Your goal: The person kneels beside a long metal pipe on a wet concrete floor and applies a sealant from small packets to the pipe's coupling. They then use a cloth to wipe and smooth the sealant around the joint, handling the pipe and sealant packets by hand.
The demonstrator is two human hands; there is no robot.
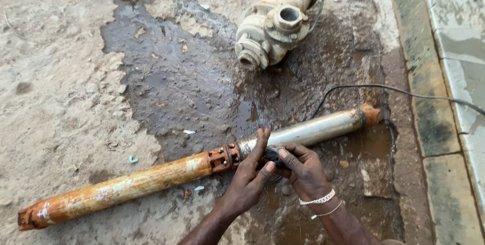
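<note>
From the head camera, looking down: a long submersible pump (202, 161) lies aslant on wet, muddy ground (166, 83), its lower half rust-orange, its upper half bare steel ending in a rusty cap. Both hands meet just past the pump's perforated orange collar (222, 158), on the steel side. The left hand (247, 182) rests its fingers against the steel tube while thumb and forefinger pinch a small dark object (273, 155) (tape or a cable joint, I cannot tell which). The right hand (303, 171), two bangles at its wrist, clenches the same dark object from the other side. A black cable (399, 91) runs away from the pump towards the paved edge (454, 73). Beyond the pump, well apart, lies a pale surface pump (275, 20) on its side.

The work in hand looks like dressing the cable joint at the pump's body; the next move would call for a steady pinch and a firm pull around the joint.
</note>
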